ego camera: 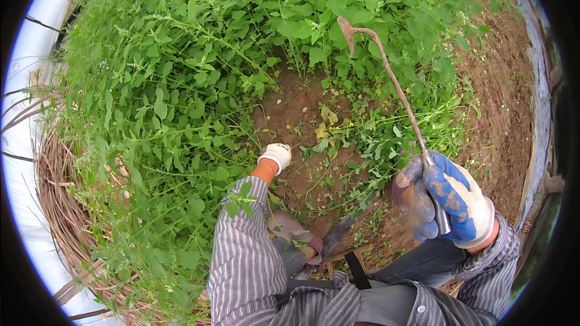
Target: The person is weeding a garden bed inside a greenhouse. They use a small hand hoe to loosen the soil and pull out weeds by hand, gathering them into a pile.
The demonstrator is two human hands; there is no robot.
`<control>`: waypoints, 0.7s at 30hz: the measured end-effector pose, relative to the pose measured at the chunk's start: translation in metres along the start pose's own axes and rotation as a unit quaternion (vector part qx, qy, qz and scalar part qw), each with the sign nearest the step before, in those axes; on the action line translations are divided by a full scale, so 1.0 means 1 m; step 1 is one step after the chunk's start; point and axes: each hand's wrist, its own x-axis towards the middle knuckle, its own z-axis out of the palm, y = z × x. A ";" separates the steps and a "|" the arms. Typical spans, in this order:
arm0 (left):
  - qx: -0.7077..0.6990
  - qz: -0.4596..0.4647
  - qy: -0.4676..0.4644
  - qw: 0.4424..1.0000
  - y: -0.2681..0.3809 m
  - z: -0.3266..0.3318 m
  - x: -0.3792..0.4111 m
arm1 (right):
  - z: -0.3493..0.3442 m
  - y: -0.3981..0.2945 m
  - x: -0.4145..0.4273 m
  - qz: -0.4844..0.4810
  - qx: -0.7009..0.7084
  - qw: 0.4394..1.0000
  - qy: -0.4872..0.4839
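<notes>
My right hand (446, 197), in a white knit glove with a muddy blue coated palm, is closed round the metal handle of a small hand hoe (398, 90). The hoe's rusty bent neck rises up and to the left, and its blade (348, 35) is in front of the leafy weeds. My left hand (277, 155), in a white glove, is low at the edge of tall green weeds (181, 113). Its fingers are mostly hidden, so what it grips cannot be told. Pulled-looking green plants (380, 163) lie on the brown soil (294, 113) between my hands.
Dense weeds stand ahead and to the left. A bundle of thin dry stems (59, 181) lies at the far left beside white plastic sheeting (27, 217). Bare soil (503, 95) runs along the right to a pale border (541, 113). My shoe (294, 231) rests below my left hand.
</notes>
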 end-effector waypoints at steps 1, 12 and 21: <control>-0.005 0.072 -0.030 0.997 0.005 0.017 -0.012 | 0.004 0.000 -0.001 0.004 -0.003 1.000 -0.004; 0.181 -0.043 0.102 0.977 -0.039 -0.033 -0.002 | 0.009 0.004 -0.001 -0.022 -0.006 1.000 0.015; 0.214 -0.152 0.099 0.960 -0.070 -0.059 0.059 | 0.005 0.005 0.004 -0.011 0.022 1.000 0.011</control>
